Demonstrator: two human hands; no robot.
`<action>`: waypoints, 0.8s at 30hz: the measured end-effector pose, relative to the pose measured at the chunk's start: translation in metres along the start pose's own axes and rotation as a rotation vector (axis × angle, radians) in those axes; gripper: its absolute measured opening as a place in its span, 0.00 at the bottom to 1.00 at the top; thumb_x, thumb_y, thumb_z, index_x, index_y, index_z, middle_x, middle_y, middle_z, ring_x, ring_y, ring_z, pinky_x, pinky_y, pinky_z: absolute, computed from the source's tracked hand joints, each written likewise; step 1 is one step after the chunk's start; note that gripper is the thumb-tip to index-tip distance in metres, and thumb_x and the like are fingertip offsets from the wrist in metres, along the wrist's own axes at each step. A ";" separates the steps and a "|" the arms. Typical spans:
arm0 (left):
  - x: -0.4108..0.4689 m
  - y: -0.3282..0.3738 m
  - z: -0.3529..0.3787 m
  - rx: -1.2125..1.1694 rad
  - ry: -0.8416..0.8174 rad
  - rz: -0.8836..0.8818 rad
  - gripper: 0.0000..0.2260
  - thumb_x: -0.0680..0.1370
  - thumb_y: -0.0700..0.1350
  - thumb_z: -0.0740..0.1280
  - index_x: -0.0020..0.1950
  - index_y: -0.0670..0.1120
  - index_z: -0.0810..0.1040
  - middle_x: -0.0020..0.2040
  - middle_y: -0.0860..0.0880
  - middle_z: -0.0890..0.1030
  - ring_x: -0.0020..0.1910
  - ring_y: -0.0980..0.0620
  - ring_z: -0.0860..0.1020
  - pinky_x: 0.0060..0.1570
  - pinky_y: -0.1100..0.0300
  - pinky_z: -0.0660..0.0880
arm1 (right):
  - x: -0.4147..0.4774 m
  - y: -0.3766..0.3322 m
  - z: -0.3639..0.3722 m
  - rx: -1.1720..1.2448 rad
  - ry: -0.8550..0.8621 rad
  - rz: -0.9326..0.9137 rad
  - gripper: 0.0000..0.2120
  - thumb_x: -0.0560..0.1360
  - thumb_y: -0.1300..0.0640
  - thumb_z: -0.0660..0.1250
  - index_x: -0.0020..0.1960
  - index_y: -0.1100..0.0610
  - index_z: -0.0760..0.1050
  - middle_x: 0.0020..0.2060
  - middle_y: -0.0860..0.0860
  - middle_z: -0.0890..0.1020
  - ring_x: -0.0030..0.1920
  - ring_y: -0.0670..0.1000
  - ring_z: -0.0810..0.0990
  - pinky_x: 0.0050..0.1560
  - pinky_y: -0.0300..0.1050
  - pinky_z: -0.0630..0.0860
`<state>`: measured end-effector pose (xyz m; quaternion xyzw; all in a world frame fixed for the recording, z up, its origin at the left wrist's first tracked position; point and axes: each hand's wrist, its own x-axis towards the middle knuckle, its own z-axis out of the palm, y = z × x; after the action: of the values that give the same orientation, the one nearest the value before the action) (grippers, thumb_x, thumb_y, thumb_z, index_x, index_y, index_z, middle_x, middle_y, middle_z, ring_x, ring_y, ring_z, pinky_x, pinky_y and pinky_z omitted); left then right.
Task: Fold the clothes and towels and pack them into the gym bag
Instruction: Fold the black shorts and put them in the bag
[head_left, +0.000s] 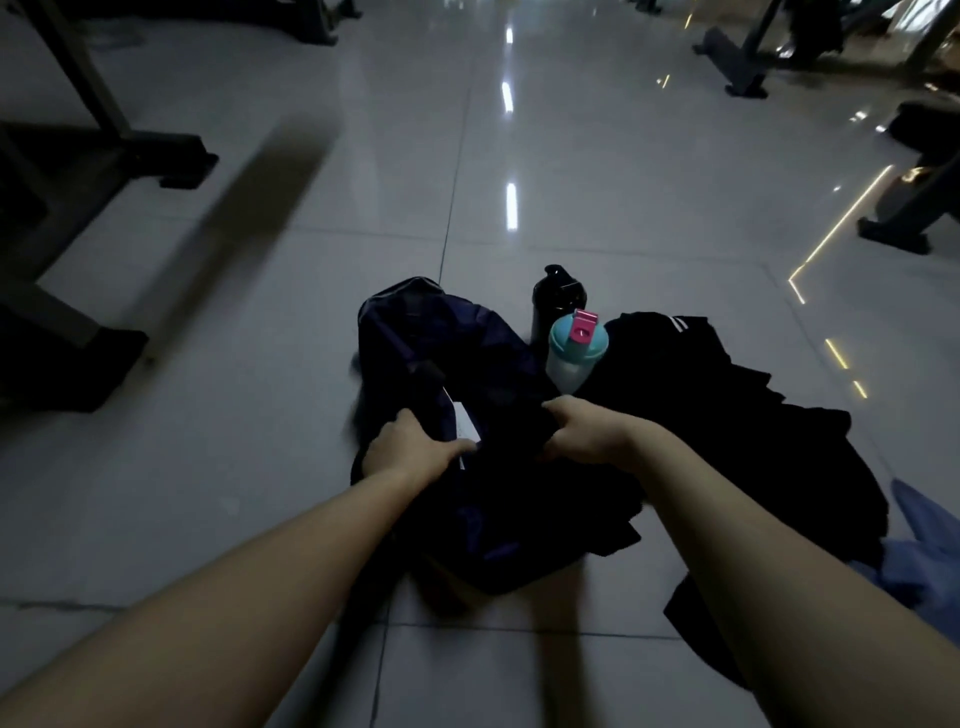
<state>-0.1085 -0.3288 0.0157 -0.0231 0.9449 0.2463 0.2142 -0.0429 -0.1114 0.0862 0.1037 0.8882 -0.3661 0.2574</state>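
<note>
Hands (410, 451) (584, 432) on gym bag (447, 332)

A glossy tiled floor (311, 467) is seen; the gym bag (447, 343) looks like slightly shiny synthetic cloth, the shaker bottle (574, 358) smooth plastic.

I'm working from a single view, the wide-angle head camera, which faces forward and tilts steeply down at the tiled floor (270, 364). It sits close. Both forearms run in from the bottom corners to the left hand (410, 449) and right hand (587, 434) at mid-frame, over the bag (441, 332) and dark clothes (727, 415). Farther floor stretches to the top edge, with equipment legs (171, 156) toward the upper corners.
</note>
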 end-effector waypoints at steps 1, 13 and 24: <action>-0.001 -0.003 0.005 0.007 0.012 0.027 0.22 0.70 0.62 0.75 0.50 0.47 0.75 0.49 0.49 0.81 0.47 0.46 0.80 0.41 0.55 0.76 | 0.004 0.001 0.006 -0.040 -0.028 0.005 0.08 0.72 0.66 0.69 0.50 0.59 0.79 0.48 0.57 0.84 0.49 0.56 0.83 0.52 0.53 0.81; -0.030 -0.108 -0.008 -0.123 0.015 -0.301 0.10 0.72 0.50 0.70 0.46 0.44 0.80 0.43 0.44 0.82 0.41 0.42 0.80 0.42 0.56 0.77 | 0.023 0.029 0.075 -0.285 -0.194 0.113 0.11 0.73 0.63 0.66 0.55 0.59 0.77 0.47 0.54 0.82 0.46 0.55 0.81 0.41 0.44 0.75; -0.033 -0.093 -0.022 0.290 0.346 0.183 0.47 0.70 0.51 0.77 0.79 0.50 0.50 0.63 0.40 0.69 0.58 0.37 0.74 0.52 0.44 0.73 | 0.023 -0.008 0.049 -0.267 -0.029 -0.068 0.06 0.70 0.63 0.70 0.45 0.59 0.77 0.42 0.55 0.83 0.44 0.55 0.83 0.43 0.49 0.78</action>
<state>-0.0731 -0.4229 0.0041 0.0518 0.9912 0.1187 0.0268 -0.0468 -0.1520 0.0487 0.0330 0.9282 -0.2544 0.2694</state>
